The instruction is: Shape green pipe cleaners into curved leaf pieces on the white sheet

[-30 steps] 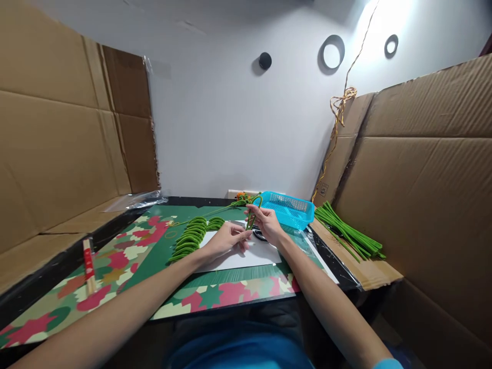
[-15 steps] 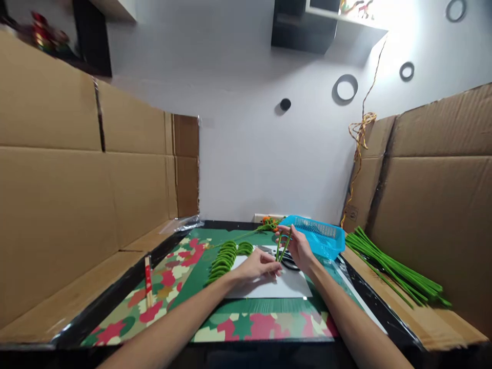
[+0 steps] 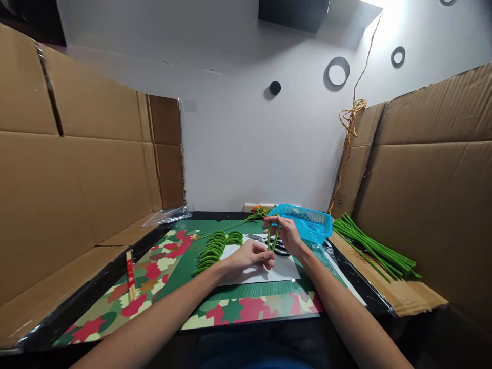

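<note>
Between my hands is a green pipe cleaner [image 3: 269, 236], bent into a narrow upright loop above the white paper [image 3: 246, 274]. My left hand [image 3: 249, 257] pinches its lower end. Around the upper part, the fingers of my right hand [image 3: 286, 234] are closed. Behind the right hand, black-handled scissors [image 3: 282, 249] lie on the paper, partly covered. To the left of my hands, curved green pipe cleaner pieces [image 3: 211, 251] lie in a row, with a smaller group of curved pieces [image 3: 234, 237] beside them.
A blue plastic basket [image 3: 307, 225] stands at the back right. Straight green pipe cleaners [image 3: 376, 246] lie on cardboard at the right. An orange flower piece with a green stem [image 3: 260, 211] lies at the back. Red-wrapped chopsticks [image 3: 130, 277] rest at the left. Cardboard walls [image 3: 430, 189] flank the table.
The whole view has tilted down and shifted a little. Both hands still hold the bent pipe cleaner, and its two sides stand closer to parallel than before.
</note>
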The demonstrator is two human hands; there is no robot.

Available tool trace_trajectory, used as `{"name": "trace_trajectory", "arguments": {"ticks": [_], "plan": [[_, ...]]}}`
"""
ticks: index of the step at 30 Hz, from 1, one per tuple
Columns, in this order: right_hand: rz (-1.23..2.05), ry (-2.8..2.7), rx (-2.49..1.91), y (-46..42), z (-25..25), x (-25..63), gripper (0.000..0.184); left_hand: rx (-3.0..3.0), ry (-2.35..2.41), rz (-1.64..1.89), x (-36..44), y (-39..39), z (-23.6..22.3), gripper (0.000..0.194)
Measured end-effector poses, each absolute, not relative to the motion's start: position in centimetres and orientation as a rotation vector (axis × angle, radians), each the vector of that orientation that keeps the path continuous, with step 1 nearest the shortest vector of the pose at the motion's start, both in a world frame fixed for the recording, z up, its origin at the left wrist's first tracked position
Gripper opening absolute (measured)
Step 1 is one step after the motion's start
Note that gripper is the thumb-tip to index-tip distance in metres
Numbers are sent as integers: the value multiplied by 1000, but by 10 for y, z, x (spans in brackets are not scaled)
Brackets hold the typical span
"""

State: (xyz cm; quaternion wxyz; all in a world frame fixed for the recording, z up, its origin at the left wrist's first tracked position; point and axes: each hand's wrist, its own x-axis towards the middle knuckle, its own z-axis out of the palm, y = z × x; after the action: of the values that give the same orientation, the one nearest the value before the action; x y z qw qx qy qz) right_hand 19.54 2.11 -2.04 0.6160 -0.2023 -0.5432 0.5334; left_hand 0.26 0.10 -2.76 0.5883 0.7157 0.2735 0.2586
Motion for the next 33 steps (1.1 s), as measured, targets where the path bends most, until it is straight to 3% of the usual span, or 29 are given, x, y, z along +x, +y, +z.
{"name": "trace_trajectory", "arguments": {"ticks": [11, 18, 33], "plan": [[1154, -1223, -472, 18, -20, 201, 36, 1631, 652, 613, 8, -5, -23, 48], [1197, -1162, -498, 19, -16, 204, 52, 1662, 600, 570, 9, -6, -21, 39], [1121, -1230, -518, 17, -19, 208, 35, 1695, 580, 525, 11, -9, -19, 45]]}}
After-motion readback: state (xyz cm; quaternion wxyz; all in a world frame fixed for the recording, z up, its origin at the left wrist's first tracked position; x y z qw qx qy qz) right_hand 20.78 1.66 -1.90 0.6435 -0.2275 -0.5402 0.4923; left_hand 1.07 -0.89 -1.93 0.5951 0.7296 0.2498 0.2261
